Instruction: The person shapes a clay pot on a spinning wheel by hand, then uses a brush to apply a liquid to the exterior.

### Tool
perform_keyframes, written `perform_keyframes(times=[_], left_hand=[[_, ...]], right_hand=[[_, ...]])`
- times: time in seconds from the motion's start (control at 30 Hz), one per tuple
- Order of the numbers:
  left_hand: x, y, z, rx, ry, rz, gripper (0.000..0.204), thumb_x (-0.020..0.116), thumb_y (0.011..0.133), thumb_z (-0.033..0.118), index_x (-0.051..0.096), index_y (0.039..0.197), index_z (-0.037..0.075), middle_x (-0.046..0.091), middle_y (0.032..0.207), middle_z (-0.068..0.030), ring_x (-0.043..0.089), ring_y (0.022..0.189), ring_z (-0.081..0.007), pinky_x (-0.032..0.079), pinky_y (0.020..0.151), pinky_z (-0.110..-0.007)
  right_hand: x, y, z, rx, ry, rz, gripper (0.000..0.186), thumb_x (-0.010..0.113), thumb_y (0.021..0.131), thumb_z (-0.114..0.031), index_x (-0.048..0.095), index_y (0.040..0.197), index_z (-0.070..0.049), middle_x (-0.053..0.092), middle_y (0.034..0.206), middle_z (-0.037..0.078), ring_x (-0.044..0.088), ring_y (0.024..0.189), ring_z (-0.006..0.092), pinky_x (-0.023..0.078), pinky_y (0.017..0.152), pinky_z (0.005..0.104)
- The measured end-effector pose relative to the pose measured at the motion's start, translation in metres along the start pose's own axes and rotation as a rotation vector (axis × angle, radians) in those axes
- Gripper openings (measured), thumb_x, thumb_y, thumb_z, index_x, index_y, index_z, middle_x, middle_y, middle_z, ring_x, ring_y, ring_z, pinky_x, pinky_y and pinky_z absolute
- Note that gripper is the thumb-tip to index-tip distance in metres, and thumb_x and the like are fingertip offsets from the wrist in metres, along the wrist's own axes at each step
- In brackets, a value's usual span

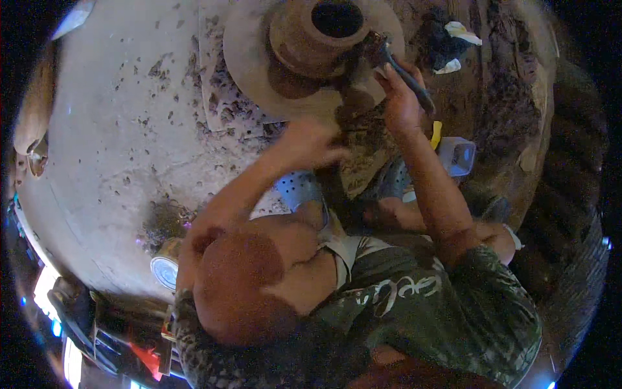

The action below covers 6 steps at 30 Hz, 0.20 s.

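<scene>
A round clay pot (303, 50) with a wide dark mouth stands on a flat round potter's wheel (249, 65) at the top of the view. My right hand (403, 97) is closed around a long dark-handled tool (409, 83). The tool's clay-covered end is beside the pot's right side; whether it touches cannot be made out, nor can the exact kind of tool. My left hand (308, 144) is smeared by motion near the wheel's front edge, apart from the pot. Nothing shows in it, and its fingers are too blurred to read.
Clay scraps (227, 107) litter the floor around the wheel. Beside my right forearm are a clear plastic tub (457, 157) and a yellow object (436, 133). Pale crumpled pieces (462, 32) lie at the upper right. A tin (164, 271) stands by my left elbow. My clog (299, 188) is below the wheel.
</scene>
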<state>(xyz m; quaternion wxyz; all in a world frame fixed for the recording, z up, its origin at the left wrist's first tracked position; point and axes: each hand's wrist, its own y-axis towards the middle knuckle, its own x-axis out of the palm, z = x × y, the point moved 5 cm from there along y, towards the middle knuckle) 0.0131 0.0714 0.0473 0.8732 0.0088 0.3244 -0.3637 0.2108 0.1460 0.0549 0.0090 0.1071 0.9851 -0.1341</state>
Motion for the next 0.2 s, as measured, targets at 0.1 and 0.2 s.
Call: perform_keyframes(times=[0.1,0.2], left_hand=[[-0.084,-0.013,-0.050,-0.210,0.262,0.434,0.053,0.069,0.083,0.052,0.071,0.100,0.002,0.070,0.102,-0.0262,0.067,0.092,-0.0431,0.052,0.084,-0.052],[-0.094,-0.019,-0.057,-0.422,0.354,0.391,0.055,0.070,0.081,0.051,0.071,0.097,-0.001,0.069,0.101,-0.0285,0.067,0.092,-0.0424,0.050,0.085,-0.053]], right_hand=[[0.010,-0.011,-0.010,0.094,0.120,0.034,0.035,0.072,0.092,-0.014,0.054,0.120,-0.003,0.062,0.120,0.014,0.062,0.110,0.0267,0.052,0.097,0.0434],[0.021,-0.018,-0.025,0.105,0.200,0.017,0.036,0.072,0.092,-0.014,0.054,0.121,-0.004,0.061,0.121,0.014,0.062,0.112,0.0265,0.052,0.097,0.0445]])
